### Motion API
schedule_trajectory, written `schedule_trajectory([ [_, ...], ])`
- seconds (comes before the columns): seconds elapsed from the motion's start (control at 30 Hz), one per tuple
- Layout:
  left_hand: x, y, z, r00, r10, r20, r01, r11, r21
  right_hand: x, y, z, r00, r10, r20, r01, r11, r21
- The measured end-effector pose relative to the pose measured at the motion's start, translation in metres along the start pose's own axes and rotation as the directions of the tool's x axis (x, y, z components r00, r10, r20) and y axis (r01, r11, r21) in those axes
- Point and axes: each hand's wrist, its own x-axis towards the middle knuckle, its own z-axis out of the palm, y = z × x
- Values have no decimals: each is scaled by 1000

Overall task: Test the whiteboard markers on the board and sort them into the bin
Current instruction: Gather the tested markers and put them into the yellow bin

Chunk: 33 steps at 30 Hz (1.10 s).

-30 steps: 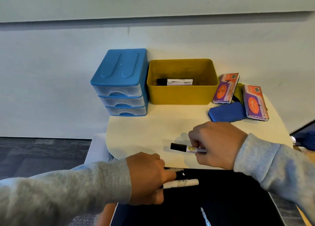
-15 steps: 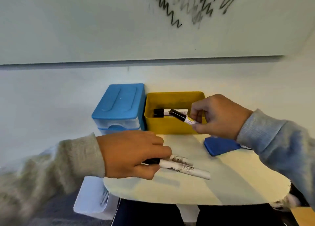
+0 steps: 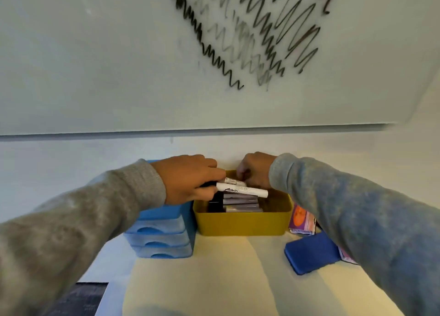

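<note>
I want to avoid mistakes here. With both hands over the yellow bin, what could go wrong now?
1. The left hand holds two markers at once by one end; one may slip and fall outside the yellow bin.
2. The right hand crowds the same opening, so the hands may bump each other.

Left hand [image 3: 188, 180] grips two white markers [image 3: 240, 190] over yellow bin [image 3: 240, 222]; right hand [image 3: 256, 171] curled at bin's back rim. Markers stacked inside. Whiteboard [image 3: 119, 53] above shows black squiggles [image 3: 250, 34].

both hands [image 3: 190, 180] crowding the yellow bin [image 3: 242, 222], drawer unit [image 3: 159, 234] flanking, near tabletop [image 3: 226, 280] open
</note>
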Motion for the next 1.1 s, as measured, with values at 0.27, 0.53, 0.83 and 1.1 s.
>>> schedule_trajectory([
  [0.27,32,-14,17,999,46,0,-46,995,-84,-16,24,-3,993,-81,91,45,936,349],
  [0.53,35,-19,14,994,50,-96,-59,993,-100,-24,31,8,1000,-13,7,11,974,228],
  [0.83,35,-16,7,993,-105,49,103,994,39,-17,14,12,991,128,49,-127,992,-26],
  [1.1,58,7,24,973,-148,177,159,986,-50,-43,23,-8,985,153,-82,-149,988,50],
])
